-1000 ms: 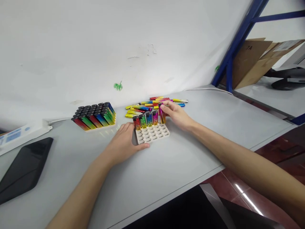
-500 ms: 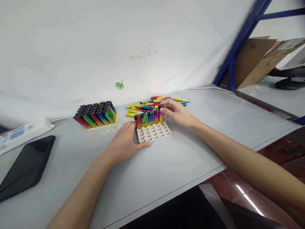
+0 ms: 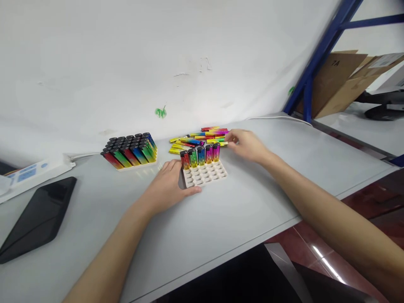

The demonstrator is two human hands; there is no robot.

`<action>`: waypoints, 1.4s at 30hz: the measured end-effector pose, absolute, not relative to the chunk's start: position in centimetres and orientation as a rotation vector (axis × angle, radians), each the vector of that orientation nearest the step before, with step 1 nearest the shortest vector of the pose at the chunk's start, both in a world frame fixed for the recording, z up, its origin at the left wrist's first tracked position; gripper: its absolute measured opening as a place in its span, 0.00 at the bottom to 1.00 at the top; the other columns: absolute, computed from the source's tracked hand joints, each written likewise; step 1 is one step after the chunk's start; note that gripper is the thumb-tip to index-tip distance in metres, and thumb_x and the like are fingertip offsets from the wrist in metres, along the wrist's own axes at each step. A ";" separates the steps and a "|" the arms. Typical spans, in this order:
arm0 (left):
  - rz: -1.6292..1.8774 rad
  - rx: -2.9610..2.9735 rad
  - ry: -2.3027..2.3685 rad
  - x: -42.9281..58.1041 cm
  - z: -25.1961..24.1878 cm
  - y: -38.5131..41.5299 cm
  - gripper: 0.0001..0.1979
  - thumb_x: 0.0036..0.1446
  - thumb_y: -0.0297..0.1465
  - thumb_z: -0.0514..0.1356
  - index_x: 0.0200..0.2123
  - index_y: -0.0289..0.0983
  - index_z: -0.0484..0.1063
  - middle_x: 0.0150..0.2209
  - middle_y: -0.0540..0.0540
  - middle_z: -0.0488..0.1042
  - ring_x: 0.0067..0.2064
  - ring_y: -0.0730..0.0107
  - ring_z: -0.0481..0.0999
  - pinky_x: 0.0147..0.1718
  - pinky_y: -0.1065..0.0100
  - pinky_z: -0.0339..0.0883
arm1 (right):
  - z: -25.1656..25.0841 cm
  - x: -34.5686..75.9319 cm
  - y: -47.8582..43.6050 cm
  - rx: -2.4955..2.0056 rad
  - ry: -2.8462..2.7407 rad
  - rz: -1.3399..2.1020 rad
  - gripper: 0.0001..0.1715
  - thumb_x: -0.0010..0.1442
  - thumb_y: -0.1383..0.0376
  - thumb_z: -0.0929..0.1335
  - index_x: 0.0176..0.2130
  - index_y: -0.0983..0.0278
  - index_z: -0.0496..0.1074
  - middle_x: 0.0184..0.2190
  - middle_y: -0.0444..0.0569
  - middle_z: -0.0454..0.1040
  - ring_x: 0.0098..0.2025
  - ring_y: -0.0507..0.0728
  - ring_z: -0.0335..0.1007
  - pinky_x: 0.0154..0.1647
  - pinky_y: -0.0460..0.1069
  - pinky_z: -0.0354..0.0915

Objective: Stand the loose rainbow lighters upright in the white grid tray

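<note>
A white lighter rack (image 3: 206, 174) with rows of slots lies before me. Along its far row stand several shiny lighters (image 3: 201, 156) with black tops, in red, green, blue and magenta fading to yellow. My left hand (image 3: 167, 183) grips the rack's left side, its thumb along the near edge and its fingers at the far corner. Behind and right of the rack, my right hand (image 3: 248, 145) is at the edge of a loose pile of lighters (image 3: 205, 136). Its thumb and curled fingers close on the end of a yellow-green lighter (image 3: 217, 142); the fingertips are partly hidden.
A second rack full of upright lighters (image 3: 131, 151) stands at the back left. A black phone (image 3: 38, 219) and a white box (image 3: 34, 174) lie at the far left. The wall (image 3: 126, 63) bounds the table behind. A blue metal frame (image 3: 307, 92) and cardboard boxes (image 3: 339, 84) are at the right.
My right hand has let go of the magenta lighter, which now stands in the far row's right end, and moved right to the loose pile. My left hand stays on the rack.
</note>
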State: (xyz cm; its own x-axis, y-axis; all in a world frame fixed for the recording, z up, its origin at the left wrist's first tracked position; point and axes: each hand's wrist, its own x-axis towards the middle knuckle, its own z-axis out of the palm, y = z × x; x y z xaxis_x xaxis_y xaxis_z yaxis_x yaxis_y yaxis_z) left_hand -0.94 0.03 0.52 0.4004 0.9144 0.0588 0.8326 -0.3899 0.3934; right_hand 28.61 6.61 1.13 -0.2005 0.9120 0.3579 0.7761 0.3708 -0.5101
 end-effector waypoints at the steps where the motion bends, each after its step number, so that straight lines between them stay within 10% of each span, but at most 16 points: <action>1: 0.378 2.360 1.525 -0.9 0.5 0.0 0.37 0.54 0.57 0.64 0.56 0.38 0.65 0.56 0.38 0.70 0.60 0.42 0.67 0.57 0.48 0.65 | 1.1 29.4 6.9 -1.574 -1.987 0.165 0.13 0.59 0.68 0.66 0.43 0.64 0.76 0.42 0.54 0.78 0.46 0.63 0.70 0.46 0.54 0.64; 7: 0.362 2.371 1.529 -0.9 0.5 0.1 0.37 0.54 0.59 0.63 0.56 0.38 0.65 0.56 0.37 0.70 0.61 0.42 0.67 0.57 0.48 0.65 | 0.9 32.1 7.5 -2.139 -2.003 -0.106 0.29 0.59 0.66 0.68 0.59 0.65 0.74 0.55 0.67 0.71 0.56 0.74 0.62 0.52 0.63 0.63; 17: 0.364 2.353 1.533 -0.9 0.7 0.0 0.38 0.53 0.58 0.63 0.57 0.39 0.64 0.58 0.38 0.70 0.62 0.42 0.66 0.58 0.49 0.65 | 0.7 32.2 7.8 -2.197 -2.025 -0.025 0.18 0.61 0.62 0.67 0.48 0.66 0.78 0.50 0.64 0.74 0.53 0.72 0.67 0.51 0.62 0.65; 29: 0.377 2.355 1.526 -0.9 0.5 0.2 0.37 0.52 0.59 0.63 0.54 0.39 0.66 0.56 0.37 0.71 0.61 0.41 0.67 0.57 0.48 0.66 | 1.4 29.4 7.7 -1.144 -1.260 0.862 0.18 0.58 0.54 0.73 0.40 0.58 0.63 0.28 0.40 0.72 0.28 0.52 0.69 0.32 0.49 0.69; 36: 0.364 2.356 1.538 -0.8 0.6 0.1 0.37 0.52 0.59 0.63 0.54 0.39 0.66 0.56 0.37 0.71 0.61 0.42 0.67 0.57 0.48 0.66 | 1.0 27.7 6.9 -1.148 -1.268 0.978 0.20 0.64 0.47 0.67 0.33 0.59 0.65 0.21 0.38 0.56 0.17 0.47 0.46 0.16 0.46 0.43; 42: 0.365 2.345 1.534 -0.8 0.7 0.0 0.38 0.53 0.59 0.64 0.56 0.37 0.65 0.57 0.36 0.70 0.62 0.42 0.67 0.58 0.48 0.65 | 1.1 27.2 6.5 -1.113 -1.281 1.068 0.21 0.63 0.46 0.68 0.35 0.60 0.65 0.28 0.43 0.69 0.19 0.49 0.61 0.16 0.47 0.55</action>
State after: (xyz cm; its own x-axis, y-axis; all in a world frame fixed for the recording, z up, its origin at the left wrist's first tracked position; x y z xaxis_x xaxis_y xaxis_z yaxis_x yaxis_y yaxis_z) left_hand -0.79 0.00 0.73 0.3925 0.9188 0.0407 0.8387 -0.3757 0.3941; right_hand 27.23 6.53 1.11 0.0172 0.9870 0.1595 0.0204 0.1592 -0.9870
